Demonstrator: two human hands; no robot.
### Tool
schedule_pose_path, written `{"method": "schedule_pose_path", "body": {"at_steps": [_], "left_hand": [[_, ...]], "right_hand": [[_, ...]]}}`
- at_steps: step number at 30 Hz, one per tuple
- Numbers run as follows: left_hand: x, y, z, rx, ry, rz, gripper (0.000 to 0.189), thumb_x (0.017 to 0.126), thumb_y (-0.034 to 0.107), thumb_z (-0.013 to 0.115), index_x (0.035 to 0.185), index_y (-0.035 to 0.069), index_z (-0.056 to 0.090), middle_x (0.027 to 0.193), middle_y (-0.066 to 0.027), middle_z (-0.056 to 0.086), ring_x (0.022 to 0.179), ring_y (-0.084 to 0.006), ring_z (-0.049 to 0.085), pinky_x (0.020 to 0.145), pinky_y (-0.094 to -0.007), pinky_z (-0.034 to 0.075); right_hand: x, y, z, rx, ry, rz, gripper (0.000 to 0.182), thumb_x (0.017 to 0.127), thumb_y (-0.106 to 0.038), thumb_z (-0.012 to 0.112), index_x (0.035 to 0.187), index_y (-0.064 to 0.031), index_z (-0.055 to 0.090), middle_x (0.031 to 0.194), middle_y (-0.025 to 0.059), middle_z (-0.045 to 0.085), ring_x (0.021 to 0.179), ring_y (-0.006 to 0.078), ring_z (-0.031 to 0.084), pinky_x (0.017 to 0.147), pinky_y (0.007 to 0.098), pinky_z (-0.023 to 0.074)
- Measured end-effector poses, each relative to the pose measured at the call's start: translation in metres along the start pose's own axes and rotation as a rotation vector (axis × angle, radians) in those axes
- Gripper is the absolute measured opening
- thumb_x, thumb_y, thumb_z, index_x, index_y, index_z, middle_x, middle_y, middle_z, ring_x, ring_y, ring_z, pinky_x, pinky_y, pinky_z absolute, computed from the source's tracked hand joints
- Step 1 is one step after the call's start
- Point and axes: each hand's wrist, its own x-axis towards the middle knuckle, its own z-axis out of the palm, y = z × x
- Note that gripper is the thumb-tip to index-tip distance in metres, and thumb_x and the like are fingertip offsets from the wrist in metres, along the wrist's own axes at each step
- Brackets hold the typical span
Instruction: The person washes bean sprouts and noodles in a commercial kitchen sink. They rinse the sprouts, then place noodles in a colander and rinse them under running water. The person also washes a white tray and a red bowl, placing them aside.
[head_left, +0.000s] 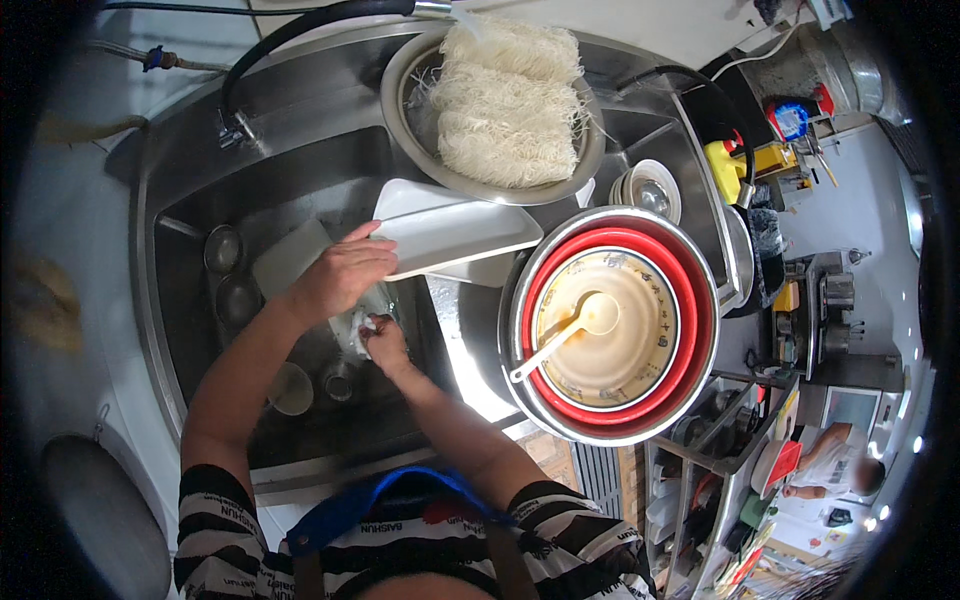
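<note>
My left hand (341, 271) rests at the near left end of a white rectangular tray (450, 229), its fingers on the tray's edge; how firmly it grips is unclear. Below it, my right hand (384, 343) is closed on a white, crumpled cloth or scrubber (361, 330), over a pale, wet surface in the left sink basin (187, 315). Round metal bowls (223, 250) and a pale round dish (290, 388) lie in the basin's dark water. Part of another pale tray (292, 255) shows beside my left forearm.
A metal bowl (390, 112) of dried noodles (510, 112) stands behind. At right, nested basins (697, 330) hold a patterned bowl (607, 367) with a ladle (555, 349). Small bowls (671, 176) stack beyond. A black-hosed faucet (238, 129) hangs at left; a person (832, 461) stands far right.
</note>
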Motion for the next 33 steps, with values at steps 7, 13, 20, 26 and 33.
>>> {"method": "schedule_pose_path", "body": {"at_steps": [7, 13, 20, 26, 33], "left_hand": [[-0.026, -0.008, -0.021, 0.137, 0.017, 0.036, 0.01, 0.073, -0.001, 0.058, 0.083, -0.001, 0.06, 0.097, -0.011, 0.061, 0.103, -0.0277, 0.058, 0.098, -0.0476, 0.041], [-0.01, -0.025, -0.022, 0.218, -0.127, 0.14, 0.013, 0.073, 0.0, 0.059, 0.086, -0.002, 0.059, 0.104, -0.0111, 0.058, 0.113, -0.0295, 0.051, 0.1, -0.0459, 0.04], [-0.01, -0.052, 0.031, 0.253, 0.243, -0.178, 0.018, 0.075, -0.002, 0.057, 0.093, 0.0, 0.059, 0.111, -0.0137, 0.057, 0.111, -0.0324, 0.051, 0.092, -0.0385, 0.043], [-0.235, -0.115, 0.18, 0.227, 0.39, -1.522, 0.042, 0.073, 0.024, 0.069, 0.106, 0.002, 0.058, 0.108, -0.0175, 0.059, 0.098, -0.035, 0.057, 0.085, -0.0405, 0.045], [-0.35, -0.102, 0.298, -0.078, -0.196, -1.723, 0.03, 0.077, 0.023, 0.06, 0.095, -0.001, 0.062, 0.094, -0.0227, 0.062, 0.092, -0.0368, 0.059, 0.077, -0.0428, 0.048]], "right_hand": [[0.011, 0.029, 0.011, 0.084, -0.062, 0.23, 0.032, 0.079, -0.013, 0.065, 0.105, 0.0041, 0.058, 0.087, 0.0132, 0.065, 0.076, 0.0159, 0.059, 0.069, 0.0286, 0.0465], [0.011, 0.005, -0.001, 0.23, -0.221, 0.337, 0.028, 0.08, -0.01, 0.063, 0.104, 0.0032, 0.058, 0.088, 0.0107, 0.065, 0.077, 0.0136, 0.058, 0.069, 0.0272, 0.0461], [0.017, 0.045, 0.017, 0.244, -0.091, 0.179, 0.017, 0.081, -0.007, 0.061, 0.095, 0.0023, 0.063, 0.08, 0.0054, 0.065, 0.071, 0.011, 0.057, 0.065, 0.0258, 0.0456], [0.011, -0.021, -0.008, 0.401, 0.067, 0.418, 0.024, 0.082, -0.01, 0.058, 0.103, 0.0026, 0.062, 0.082, 0.0073, 0.063, 0.069, 0.0128, 0.054, 0.061, 0.0258, 0.044], [0.015, -0.025, -0.014, 0.38, 0.007, 0.509, 0.031, 0.082, -0.016, 0.06, 0.109, -0.0006, 0.06, 0.076, 0.0047, 0.058, 0.063, 0.0121, 0.049, 0.047, 0.0292, 0.0361]]}}
